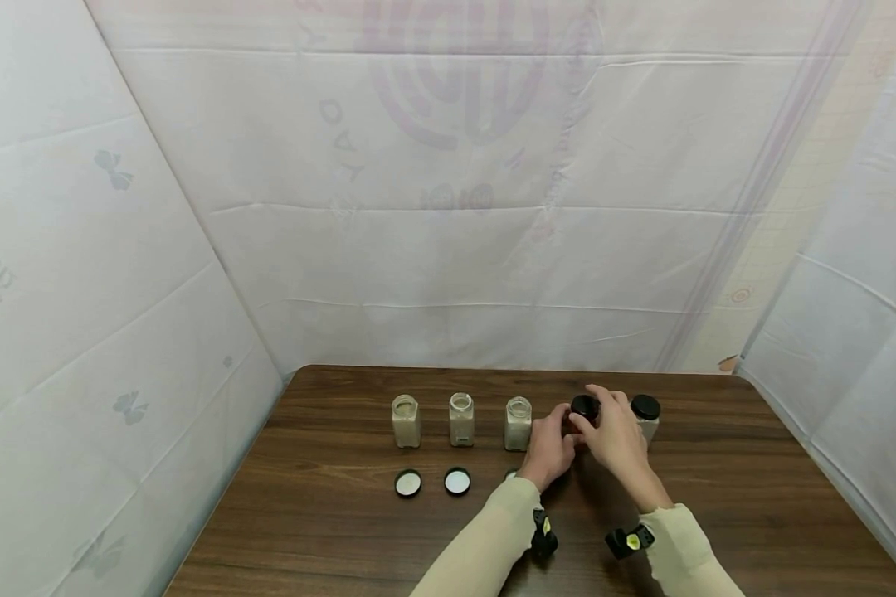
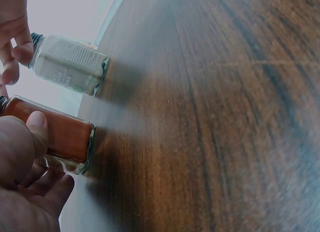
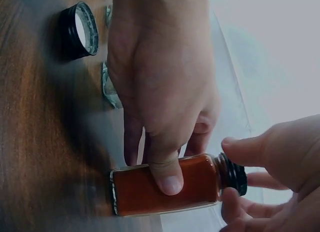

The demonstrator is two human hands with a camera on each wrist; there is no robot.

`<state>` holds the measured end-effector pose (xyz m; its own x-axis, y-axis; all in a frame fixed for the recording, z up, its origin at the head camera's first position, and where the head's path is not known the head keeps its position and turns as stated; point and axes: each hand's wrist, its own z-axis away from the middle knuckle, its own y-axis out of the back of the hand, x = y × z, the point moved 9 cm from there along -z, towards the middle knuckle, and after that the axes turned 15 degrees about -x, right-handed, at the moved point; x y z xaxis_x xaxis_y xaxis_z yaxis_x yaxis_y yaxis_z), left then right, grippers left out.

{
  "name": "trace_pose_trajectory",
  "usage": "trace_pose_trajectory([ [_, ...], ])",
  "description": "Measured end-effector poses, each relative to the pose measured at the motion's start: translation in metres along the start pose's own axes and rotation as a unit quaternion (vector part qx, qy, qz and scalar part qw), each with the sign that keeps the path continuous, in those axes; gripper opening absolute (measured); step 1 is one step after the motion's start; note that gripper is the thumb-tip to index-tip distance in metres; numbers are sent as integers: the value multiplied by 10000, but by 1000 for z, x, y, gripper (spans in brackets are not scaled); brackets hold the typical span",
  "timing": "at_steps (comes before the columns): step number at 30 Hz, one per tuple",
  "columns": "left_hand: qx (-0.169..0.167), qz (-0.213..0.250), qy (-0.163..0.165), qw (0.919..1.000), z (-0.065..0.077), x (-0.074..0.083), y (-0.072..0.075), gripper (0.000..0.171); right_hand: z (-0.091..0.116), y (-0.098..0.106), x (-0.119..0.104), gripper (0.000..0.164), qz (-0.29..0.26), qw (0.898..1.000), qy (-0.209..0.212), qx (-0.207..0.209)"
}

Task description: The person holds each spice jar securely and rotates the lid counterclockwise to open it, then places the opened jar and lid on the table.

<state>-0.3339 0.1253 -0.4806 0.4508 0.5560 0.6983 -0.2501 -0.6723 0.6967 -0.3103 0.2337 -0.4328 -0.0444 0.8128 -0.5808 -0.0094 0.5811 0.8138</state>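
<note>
My left hand (image 1: 548, 448) grips a square glass jar of red-orange powder (image 3: 145, 192), its thumb flat along one side. Around the jar's black screw lid (image 3: 235, 174), my right hand (image 3: 295, 162) curls its thumb and fingers. The jar stands upright, its base right at the tabletop. In the head view the two hands hide most of it, and the lid's top shows between them. Right of it, partly behind my right hand, is another jar with a black lid (image 1: 645, 406); its pale contents (image 2: 70, 65) show in the left wrist view.
Three lidless jars of pale contents, left (image 1: 406, 427), middle (image 1: 461, 423) and right (image 1: 518, 431), stand in a row. Before them lie upturned black lids (image 1: 407, 483), one partly behind my left wrist. The wooden table (image 1: 328, 531) ends at white cloth walls (image 1: 448, 249).
</note>
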Motion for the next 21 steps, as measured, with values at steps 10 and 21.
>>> trace_pose_trajectory([
  [10,-146,143,263,9994,-3,-8,-5,43,1,4,6,51,-30,9993,-293,242],
  [21,-126,228,251,9993,-4,-8,-5,31,0,0,0,48,164,9998,104,18],
])
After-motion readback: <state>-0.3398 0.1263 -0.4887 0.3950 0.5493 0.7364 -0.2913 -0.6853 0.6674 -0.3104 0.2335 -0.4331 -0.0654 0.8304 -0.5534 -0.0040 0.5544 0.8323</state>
